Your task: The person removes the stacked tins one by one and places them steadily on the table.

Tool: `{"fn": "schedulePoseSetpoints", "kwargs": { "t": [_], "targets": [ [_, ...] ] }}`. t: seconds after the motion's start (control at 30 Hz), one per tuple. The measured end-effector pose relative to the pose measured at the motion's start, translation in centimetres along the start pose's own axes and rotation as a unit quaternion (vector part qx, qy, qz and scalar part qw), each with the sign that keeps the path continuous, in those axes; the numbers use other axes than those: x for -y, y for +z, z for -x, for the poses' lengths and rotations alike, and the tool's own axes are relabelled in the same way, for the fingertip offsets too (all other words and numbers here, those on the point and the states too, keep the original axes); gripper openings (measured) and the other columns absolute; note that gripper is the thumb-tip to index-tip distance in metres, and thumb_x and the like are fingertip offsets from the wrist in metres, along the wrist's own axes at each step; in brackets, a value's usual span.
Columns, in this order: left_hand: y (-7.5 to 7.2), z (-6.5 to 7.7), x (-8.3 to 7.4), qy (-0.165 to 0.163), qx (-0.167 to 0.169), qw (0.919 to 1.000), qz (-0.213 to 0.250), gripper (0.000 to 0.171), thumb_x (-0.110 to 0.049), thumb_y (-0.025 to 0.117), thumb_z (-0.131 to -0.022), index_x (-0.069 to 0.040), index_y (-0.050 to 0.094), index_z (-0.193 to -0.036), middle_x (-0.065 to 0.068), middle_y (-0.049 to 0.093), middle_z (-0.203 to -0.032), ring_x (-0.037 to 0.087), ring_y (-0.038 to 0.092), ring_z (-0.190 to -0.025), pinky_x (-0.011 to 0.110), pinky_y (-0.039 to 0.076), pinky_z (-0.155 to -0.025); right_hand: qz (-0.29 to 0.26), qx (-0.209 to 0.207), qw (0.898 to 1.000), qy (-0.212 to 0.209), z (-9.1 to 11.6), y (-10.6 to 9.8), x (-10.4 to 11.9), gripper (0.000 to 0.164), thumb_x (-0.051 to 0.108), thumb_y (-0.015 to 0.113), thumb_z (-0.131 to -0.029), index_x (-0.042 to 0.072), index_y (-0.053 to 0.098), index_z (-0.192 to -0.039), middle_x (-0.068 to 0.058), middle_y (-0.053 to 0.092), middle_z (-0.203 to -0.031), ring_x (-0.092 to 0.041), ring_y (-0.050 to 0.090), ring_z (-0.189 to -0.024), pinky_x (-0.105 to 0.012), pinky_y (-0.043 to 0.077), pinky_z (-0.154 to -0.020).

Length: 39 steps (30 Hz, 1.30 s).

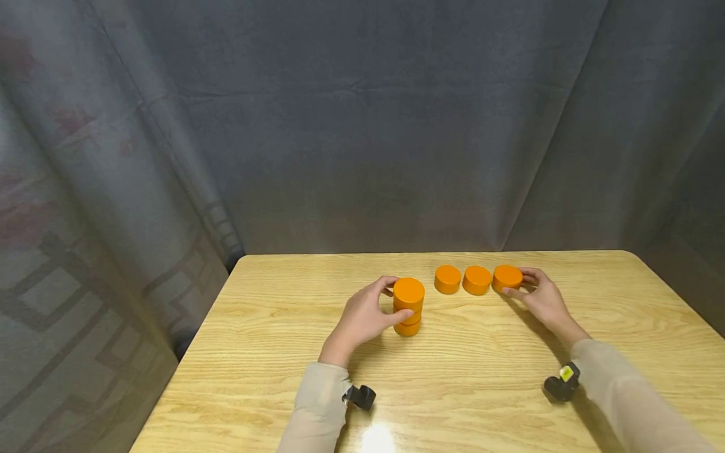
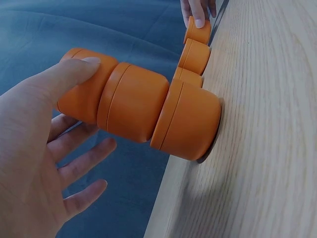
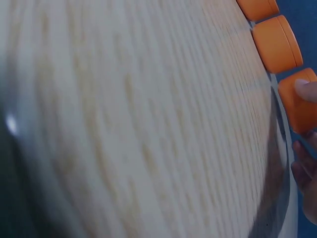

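Observation:
Three round orange lidded jars form a stack in front of the person. My left hand (image 1: 367, 316) grips the top jar (image 1: 408, 290), its thumb on the near side and fingers behind. Beneath it are the middle jar (image 2: 136, 101) and the bottom jar (image 2: 190, 121), which rests on the table. To the right, my right hand (image 1: 542, 301) pinches the rightmost jar (image 1: 506, 277) of a row between thumb and fingers. I cannot tell whether that jar touches the table. Beside it stand another orange jar (image 1: 477, 280) and the leftmost jar (image 1: 447, 279) of the row.
The light wooden table (image 1: 453, 377) ends just behind the row of jars. A grey curtain (image 1: 362, 126) hangs behind it and along the left side. Both wrists wear small black cameras over beige sleeves.

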State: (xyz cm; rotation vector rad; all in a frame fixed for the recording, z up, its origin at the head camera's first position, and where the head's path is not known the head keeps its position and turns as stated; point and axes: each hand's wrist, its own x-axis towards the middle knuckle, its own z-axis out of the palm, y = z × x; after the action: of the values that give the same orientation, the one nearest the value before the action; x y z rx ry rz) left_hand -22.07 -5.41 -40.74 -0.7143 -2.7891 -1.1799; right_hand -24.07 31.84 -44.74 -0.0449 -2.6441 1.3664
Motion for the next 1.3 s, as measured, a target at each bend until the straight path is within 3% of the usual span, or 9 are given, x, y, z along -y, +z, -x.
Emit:
{"fn": "schedulePoseSetpoints", "kwargs": {
  "t": [0.53,0.8,1.3],
  "targets": [
    [-0.02,-0.03,-0.18,-0.003,0.001,1.0,-0.007,0.067,-0.048,0.075,-0.086,-0.02,0.05,-0.142,-0.005,0.061,-0.13,0.023,0.06,-0.114,0.046,0.046,-0.093,-0.002,0.008,1.0,-0.014,0.09,0.29,-0.29,0.069,0.015,0.072,-0.093,-0.018,0.032,-0.138,-0.041,0.047,-0.132,-0.056,0.043,-0.125,-0.062,0.035,-0.103],
    [0.03,-0.07,-0.28,0.002,-0.005,0.9998,-0.018,0.067,-0.048,0.075,-0.086,-0.02,0.05,-0.142,-0.005,0.061,-0.128,0.023,0.06,-0.114,0.047,0.045,-0.095,-0.004,0.025,1.0,-0.01,-0.05,0.27,-0.3,0.074,0.017,0.072,-0.093,-0.019,0.027,-0.14,-0.043,0.042,-0.135,-0.058,0.039,-0.128,-0.063,0.032,-0.105],
    [-0.03,-0.08,-0.22,0.005,-0.003,0.9997,-0.024,0.067,-0.05,0.074,-0.086,-0.021,0.05,-0.142,-0.006,0.06,-0.13,0.023,0.058,-0.116,0.046,0.045,-0.094,-0.005,-0.001,1.0,-0.029,0.15,0.02,0.19,0.074,0.012,0.073,-0.091,-0.017,0.028,-0.142,-0.039,0.039,-0.136,-0.052,0.041,-0.124,-0.062,0.035,-0.103]
  ]
}}
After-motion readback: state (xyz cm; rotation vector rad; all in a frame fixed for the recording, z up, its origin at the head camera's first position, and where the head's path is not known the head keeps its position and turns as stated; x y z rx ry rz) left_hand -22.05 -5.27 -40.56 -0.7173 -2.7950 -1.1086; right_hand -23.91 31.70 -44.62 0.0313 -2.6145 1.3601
